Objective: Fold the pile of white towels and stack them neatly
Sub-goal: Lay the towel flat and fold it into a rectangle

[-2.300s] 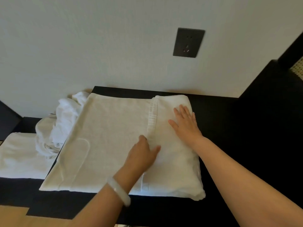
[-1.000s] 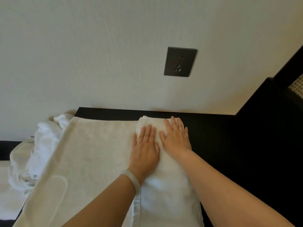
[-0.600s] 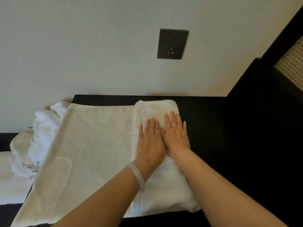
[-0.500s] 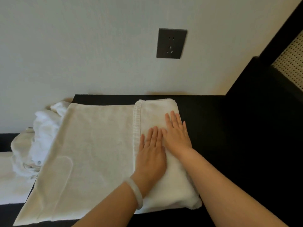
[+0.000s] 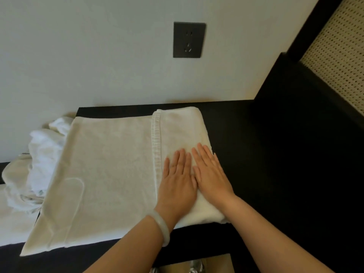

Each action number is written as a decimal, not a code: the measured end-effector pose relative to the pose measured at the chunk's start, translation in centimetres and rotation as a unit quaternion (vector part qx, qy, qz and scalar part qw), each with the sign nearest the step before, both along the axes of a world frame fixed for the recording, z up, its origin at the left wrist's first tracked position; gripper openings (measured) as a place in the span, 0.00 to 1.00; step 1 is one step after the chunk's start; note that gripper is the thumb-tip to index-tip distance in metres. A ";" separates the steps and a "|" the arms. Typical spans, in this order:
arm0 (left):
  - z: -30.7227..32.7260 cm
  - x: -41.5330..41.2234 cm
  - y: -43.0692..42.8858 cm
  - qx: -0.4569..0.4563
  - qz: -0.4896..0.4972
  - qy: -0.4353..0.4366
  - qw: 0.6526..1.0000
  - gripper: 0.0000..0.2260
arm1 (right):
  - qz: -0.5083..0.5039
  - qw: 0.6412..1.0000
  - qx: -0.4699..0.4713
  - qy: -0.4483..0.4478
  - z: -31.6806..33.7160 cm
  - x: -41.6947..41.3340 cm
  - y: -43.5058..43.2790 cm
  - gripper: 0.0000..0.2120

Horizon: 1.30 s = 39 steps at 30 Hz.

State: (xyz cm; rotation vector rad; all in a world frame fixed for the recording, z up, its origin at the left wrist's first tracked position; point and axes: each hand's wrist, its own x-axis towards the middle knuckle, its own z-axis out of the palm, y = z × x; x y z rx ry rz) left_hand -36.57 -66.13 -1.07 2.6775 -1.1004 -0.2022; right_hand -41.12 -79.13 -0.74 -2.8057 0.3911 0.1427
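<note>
Palms flat, grasping nothing, I am pressing left hand (image 5: 178, 184) and right hand (image 5: 212, 174) on the folded flap of the white terry towel (image 5: 110, 170); its unfolded length is stretching toward nine o'clock across the black bench (image 5: 240, 138).

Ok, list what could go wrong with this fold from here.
The left hand and right hand press only the near part of the folded flap; its far end might lift. The towel seems to lie with its left edge over the crumpled pile, so the next fold may drag that pile or come out uneven.
</note>
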 end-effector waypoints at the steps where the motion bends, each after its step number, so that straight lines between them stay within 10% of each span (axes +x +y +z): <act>1: -0.1 0.1 0.0 0.002 0.006 0.003 1.000 0.33 | 0.007 1.000 0.022 -0.001 0.0 -0.7 0.0 0.26; 9: -0.3 0.4 -0.1 -0.007 0.006 0.006 1.000 0.33 | 0.019 0.958 0.284 0.026 1.8 -8.7 -0.6 0.31; 13: -0.3 0.1 0.4 -0.003 -0.008 0.010 1.000 0.34 | 0.058 0.971 0.220 0.076 2.9 -11.4 -0.6 0.41; 21: -0.4 -0.8 1.7 -0.015 -0.037 0.002 0.999 0.33 | -0.090 0.970 0.206 -0.090 1.4 -11.3 2.8 0.32; 27: -0.4 -0.6 2.1 -0.013 -0.043 -0.014 0.999 0.31 | -0.081 0.990 -0.014 -0.111 1.4 -12.2 2.7 0.37; 36: -0.6 -0.7 2.3 0.000 -0.048 -0.020 0.999 0.31 | -0.093 0.971 0.178 0.130 3.1 -13.2 0.2 0.40; 39: -0.5 -0.9 2.1 -0.004 -0.044 -0.019 0.999 0.29 | -0.122 0.980 0.141 0.065 5.8 -10.9 0.6 0.36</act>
